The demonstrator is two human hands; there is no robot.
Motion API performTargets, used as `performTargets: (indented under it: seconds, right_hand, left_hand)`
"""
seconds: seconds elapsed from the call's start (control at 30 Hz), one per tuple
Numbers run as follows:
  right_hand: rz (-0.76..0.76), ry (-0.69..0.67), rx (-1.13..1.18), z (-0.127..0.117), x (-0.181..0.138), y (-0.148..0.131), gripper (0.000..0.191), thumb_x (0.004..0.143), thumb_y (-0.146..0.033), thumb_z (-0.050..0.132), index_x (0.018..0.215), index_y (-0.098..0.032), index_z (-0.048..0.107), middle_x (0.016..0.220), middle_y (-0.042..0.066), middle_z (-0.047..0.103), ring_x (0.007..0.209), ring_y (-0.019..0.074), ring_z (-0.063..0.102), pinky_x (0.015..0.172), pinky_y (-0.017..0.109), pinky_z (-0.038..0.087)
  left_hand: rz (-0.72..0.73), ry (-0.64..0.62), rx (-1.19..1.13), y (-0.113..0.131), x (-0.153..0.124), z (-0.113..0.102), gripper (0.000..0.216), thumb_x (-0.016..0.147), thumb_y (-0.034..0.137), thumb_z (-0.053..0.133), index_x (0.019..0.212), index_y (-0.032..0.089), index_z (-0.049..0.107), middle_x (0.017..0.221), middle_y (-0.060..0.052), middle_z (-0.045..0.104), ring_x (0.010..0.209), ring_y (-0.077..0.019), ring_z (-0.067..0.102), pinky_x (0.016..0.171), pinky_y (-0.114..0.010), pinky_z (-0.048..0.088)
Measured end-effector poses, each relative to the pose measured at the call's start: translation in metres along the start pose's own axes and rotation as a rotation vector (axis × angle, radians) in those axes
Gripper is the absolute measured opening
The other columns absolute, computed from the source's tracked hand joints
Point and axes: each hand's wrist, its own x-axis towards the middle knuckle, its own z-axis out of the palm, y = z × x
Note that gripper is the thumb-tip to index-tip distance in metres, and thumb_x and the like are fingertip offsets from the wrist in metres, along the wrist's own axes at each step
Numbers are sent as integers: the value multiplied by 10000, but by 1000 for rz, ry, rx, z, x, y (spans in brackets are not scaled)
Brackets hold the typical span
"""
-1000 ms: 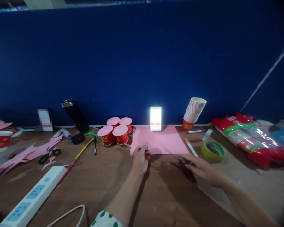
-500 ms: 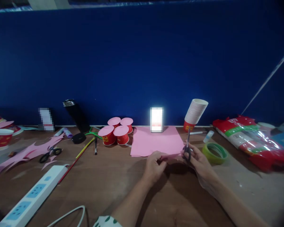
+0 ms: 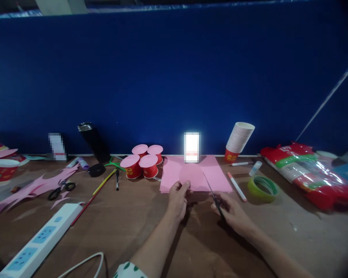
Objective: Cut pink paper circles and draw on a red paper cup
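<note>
My left hand [image 3: 178, 199] is closed, thumb and fingers pinching the near edge of a pink paper piece [image 3: 191, 173]. The piece looks rounded and blends with the pink sheets [image 3: 217, 179] behind it. Dark-handled scissors [image 3: 217, 204] are in my right hand [image 3: 232, 212], with fingers wrapped round the handles. Their blades point up and left, close to the paper piece's right side; whether they touch it I cannot tell. Left of the sheets stand several red paper cups [image 3: 149, 170] topped with pink discs.
A white marker [image 3: 237, 187] and green tape roll [image 3: 262, 189] lie to the right. Behind them leans a stack of paper cups [image 3: 240, 137], beside a red plastic package [image 3: 304, 170]. At left are paper scraps [image 3: 31, 189], a second pair of scissors [image 3: 60, 189] and a power strip [image 3: 43, 235].
The scissors have turned from upright to slanting left, and my right hand has moved left and down. My left hand has shifted slightly left, and the paper piece now shows its broad face.
</note>
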Motion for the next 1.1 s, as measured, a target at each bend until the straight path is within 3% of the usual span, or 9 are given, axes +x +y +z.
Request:
performTargets:
  seconds: [0.37, 1.1]
  right_hand:
    - [111, -125, 78, 11, -6, -8, 282, 770, -373, 616, 961, -165, 615, 709, -10, 553, 643, 128, 494, 548, 217, 379]
    - [138, -117, 166, 14, -2, -1, 347, 758, -431, 635, 984, -169, 612, 659, -21, 500, 547, 99, 431, 483, 207, 365]
  left_hand:
    - [-32, 70, -26, 3, -1, 1, 392, 494, 316, 832, 612, 163, 490, 526, 69, 507, 475, -55, 517, 496, -164, 432]
    - [-66, 21, 84, -6, -5, 3, 402, 483, 385, 821, 589, 153, 510, 504, 54, 514, 459, -73, 510, 463, -183, 394]
